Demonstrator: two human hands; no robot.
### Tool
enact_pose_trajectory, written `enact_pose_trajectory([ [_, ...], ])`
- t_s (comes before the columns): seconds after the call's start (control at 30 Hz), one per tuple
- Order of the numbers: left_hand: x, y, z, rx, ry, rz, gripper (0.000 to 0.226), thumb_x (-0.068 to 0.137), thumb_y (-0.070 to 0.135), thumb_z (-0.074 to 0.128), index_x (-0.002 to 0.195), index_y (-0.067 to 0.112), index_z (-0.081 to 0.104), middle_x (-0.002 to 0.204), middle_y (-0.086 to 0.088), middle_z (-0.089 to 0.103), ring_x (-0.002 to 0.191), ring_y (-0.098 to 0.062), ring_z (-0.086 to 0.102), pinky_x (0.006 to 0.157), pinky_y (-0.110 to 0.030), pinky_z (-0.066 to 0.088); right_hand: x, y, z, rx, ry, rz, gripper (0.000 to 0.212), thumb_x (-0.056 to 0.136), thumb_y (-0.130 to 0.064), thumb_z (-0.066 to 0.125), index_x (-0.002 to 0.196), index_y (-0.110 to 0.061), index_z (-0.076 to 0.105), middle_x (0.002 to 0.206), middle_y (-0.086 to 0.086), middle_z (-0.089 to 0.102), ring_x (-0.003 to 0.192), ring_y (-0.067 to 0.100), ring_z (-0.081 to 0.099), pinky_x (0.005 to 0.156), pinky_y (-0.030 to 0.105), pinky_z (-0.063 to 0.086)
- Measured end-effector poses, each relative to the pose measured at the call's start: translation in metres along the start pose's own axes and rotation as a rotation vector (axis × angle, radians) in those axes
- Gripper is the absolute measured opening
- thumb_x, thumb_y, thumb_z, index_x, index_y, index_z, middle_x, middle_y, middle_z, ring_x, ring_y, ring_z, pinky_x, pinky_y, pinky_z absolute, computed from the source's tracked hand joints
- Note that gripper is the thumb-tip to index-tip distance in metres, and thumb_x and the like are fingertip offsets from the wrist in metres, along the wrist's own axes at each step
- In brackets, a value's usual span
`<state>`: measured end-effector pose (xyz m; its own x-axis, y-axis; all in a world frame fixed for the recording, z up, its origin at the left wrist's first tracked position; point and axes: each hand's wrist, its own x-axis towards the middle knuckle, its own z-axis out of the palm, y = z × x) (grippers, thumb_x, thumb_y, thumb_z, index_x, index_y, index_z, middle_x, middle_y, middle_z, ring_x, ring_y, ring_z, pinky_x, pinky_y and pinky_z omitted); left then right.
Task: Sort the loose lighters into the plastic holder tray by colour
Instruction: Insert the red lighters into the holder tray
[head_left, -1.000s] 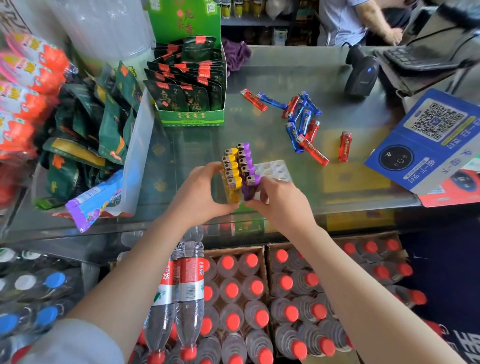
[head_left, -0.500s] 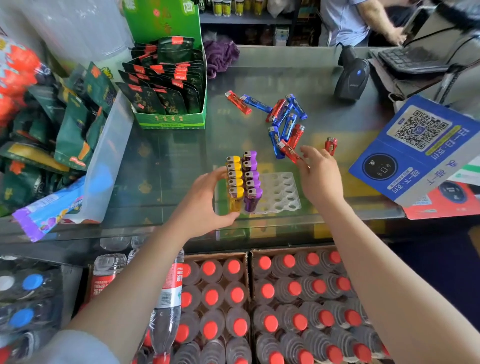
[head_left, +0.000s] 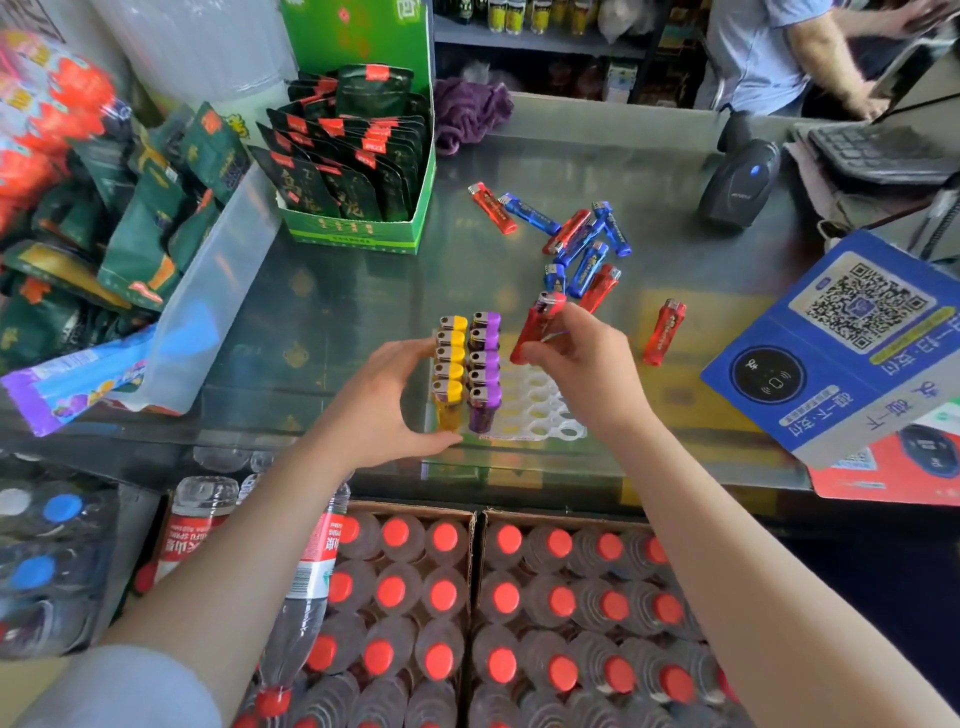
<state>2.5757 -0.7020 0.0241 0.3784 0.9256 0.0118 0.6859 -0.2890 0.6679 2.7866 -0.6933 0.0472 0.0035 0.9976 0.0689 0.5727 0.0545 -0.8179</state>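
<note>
A white plastic holder tray (head_left: 540, 415) lies on the glass counter. It holds a row of yellow lighters (head_left: 450, 358) and a row of purple lighters (head_left: 484, 364), standing upright. My left hand (head_left: 379, 405) grips the tray's left side against the yellow row. Just above the tray's empty holes, my right hand (head_left: 582, 364) holds a red lighter (head_left: 535, 325), tilted. Loose red and blue lighters (head_left: 582, 244) lie in a heap farther back. One more red lighter (head_left: 664, 332) lies alone to the right.
A green display box of dark packets (head_left: 358, 171) stands at the back left, a clear bin of snack bags (head_left: 208, 291) to the left. A barcode scanner (head_left: 737, 182) and blue QR sign (head_left: 852, 343) sit right. Crates of red-capped bottles (head_left: 467, 597) stand below the counter.
My right hand left the tray, reached back to the loose heap, took a red lighter and brought it above the tray. My left hand has stayed on the tray.
</note>
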Motion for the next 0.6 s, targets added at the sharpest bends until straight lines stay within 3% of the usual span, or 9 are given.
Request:
enact_pose_trajectory([
  [0.1, 0.0, 0.003, 0.0, 0.032, 0.025, -0.007, 0.083, 0.058, 0.036, 0.082, 0.128, 0.018, 0.042, 0.113, 0.016, 0.038, 0.11, -0.002, 0.034, 0.095, -0.025, 0.03, 0.002, 0.005, 0.007, -0.021, -0.021, -0.04, 0.01, 0.079, -0.009, 0.067, 0.088, -0.009, 0.062, 0.081, 0.006, 0.071, 0.069, 0.013, 0.062, 0.065, 0.01, 0.044],
  [0.2, -0.001, 0.006, 0.0, 0.046, 0.021, -0.027, 0.083, 0.058, 0.036, 0.081, 0.129, 0.019, 0.041, 0.113, 0.016, 0.038, 0.109, 0.0, 0.034, 0.094, -0.024, 0.029, 0.005, 0.007, 0.011, -0.089, -0.021, -0.101, 0.014, 0.076, -0.008, 0.069, 0.089, -0.004, 0.064, 0.081, 0.008, 0.07, 0.069, 0.017, 0.061, 0.064, 0.008, 0.042],
  [0.3, -0.002, 0.008, 0.0, 0.046, 0.025, -0.038, 0.083, 0.057, 0.037, 0.081, 0.127, 0.02, 0.042, 0.112, 0.017, 0.039, 0.108, 0.0, 0.035, 0.093, -0.023, 0.03, 0.005, 0.01, 0.016, -0.134, -0.019, -0.118, 0.017, 0.075, -0.01, 0.071, 0.088, -0.002, 0.064, 0.081, 0.011, 0.07, 0.07, 0.024, 0.061, 0.068, 0.03, 0.048],
  [0.47, -0.002, 0.006, -0.001, 0.032, 0.028, -0.042, 0.082, 0.057, 0.035, 0.082, 0.127, 0.021, 0.042, 0.112, 0.017, 0.039, 0.108, 0.0, 0.035, 0.093, -0.024, 0.031, 0.005, 0.017, 0.017, -0.212, 0.018, -0.181, 0.019, 0.077, -0.017, 0.07, 0.092, -0.005, 0.066, 0.089, 0.007, 0.071, 0.075, 0.02, 0.052, 0.065, 0.025, 0.03],
  [0.6, -0.001, 0.002, 0.0, 0.026, 0.006, -0.039, 0.083, 0.057, 0.039, 0.08, 0.128, 0.022, 0.04, 0.12, 0.012, 0.043, 0.11, 0.001, 0.033, 0.093, -0.023, 0.029, -0.001, 0.014, 0.023, -0.285, 0.059, -0.159, 0.019, 0.08, -0.021, 0.067, 0.093, -0.008, 0.063, 0.093, 0.006, 0.069, 0.09, 0.026, 0.056, 0.066, 0.034, 0.045],
])
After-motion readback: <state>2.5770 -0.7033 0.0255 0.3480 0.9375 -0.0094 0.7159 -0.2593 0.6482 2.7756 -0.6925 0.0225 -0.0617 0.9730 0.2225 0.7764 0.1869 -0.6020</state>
